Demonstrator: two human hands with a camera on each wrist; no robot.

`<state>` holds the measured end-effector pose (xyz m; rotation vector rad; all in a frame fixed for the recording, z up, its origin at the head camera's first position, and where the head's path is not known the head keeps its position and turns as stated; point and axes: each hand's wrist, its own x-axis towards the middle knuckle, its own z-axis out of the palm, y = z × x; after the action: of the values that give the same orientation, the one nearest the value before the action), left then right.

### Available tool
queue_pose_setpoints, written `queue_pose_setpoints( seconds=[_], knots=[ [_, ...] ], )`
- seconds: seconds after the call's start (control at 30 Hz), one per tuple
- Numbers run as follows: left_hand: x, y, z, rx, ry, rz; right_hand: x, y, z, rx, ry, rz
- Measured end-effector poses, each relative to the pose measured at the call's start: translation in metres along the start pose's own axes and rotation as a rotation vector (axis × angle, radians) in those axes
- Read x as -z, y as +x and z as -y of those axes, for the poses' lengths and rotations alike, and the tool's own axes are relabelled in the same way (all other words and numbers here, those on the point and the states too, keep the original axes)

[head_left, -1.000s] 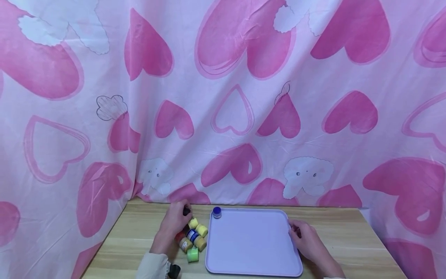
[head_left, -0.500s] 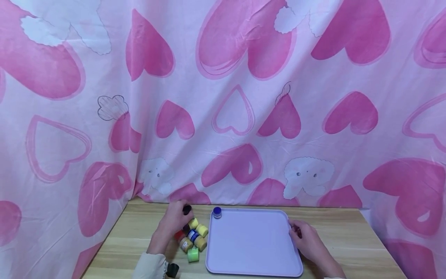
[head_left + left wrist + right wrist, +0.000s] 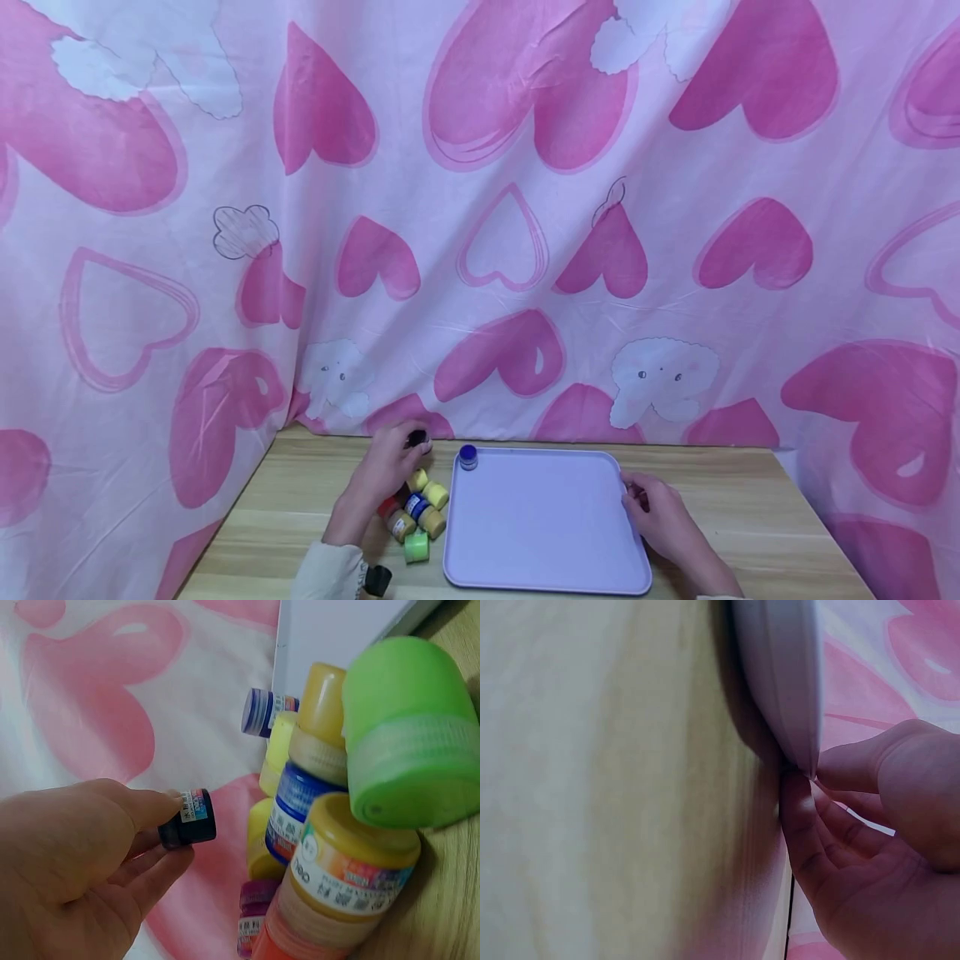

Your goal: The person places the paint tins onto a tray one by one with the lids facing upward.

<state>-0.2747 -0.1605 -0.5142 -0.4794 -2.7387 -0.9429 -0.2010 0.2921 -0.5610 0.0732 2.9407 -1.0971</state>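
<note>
My left hand (image 3: 384,465) pinches a small black paint jar (image 3: 191,821) between thumb and fingers, raised beyond a cluster of paint jars. At the tray's right side, my right hand (image 3: 662,515) pinches the rim of the lilac tray (image 3: 547,525) with thumb and fingers, plain in the right wrist view. A dark blue paint jar (image 3: 468,458) stands in the tray's far left corner. Between my left hand and the tray lie a green jar (image 3: 412,735), yellow jars (image 3: 435,494), a blue-capped jar (image 3: 289,817), an ochre jar with a red one behind it (image 3: 352,862), and a purple jar (image 3: 255,915).
The wooden table (image 3: 750,517) carries everything. A pink heart-patterned cloth (image 3: 495,250) hangs behind and at both sides of it. By my left sleeve (image 3: 330,571) a black object (image 3: 377,580) shows at the wrist.
My left hand has lifted the black paint jar up and to the right, away from the cluster. My right hand has stayed at the tray's edge.
</note>
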Motion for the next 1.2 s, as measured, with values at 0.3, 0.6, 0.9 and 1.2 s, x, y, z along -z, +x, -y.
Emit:
queue_pose_setpoints(
  seconds=[0.3,0.6,0.9,1.2],
  knots=[
    [-0.007,0.003,-0.015,-0.093,-0.107,0.023,0.0,0.001,0.0,-0.038,0.024,0.028],
    [-0.019,0.006,-0.027,-0.222,-0.032,-0.025,-0.001,0.001,0.0,-0.039,0.019,0.022],
    [-0.033,0.013,-0.038,-0.22,-0.06,0.024,0.002,0.001,0.001,-0.034,0.011,0.015],
    [-0.042,0.012,-0.042,-0.214,-0.108,0.038,0.001,0.0,0.002,-0.027,0.01,0.013]
  ],
)
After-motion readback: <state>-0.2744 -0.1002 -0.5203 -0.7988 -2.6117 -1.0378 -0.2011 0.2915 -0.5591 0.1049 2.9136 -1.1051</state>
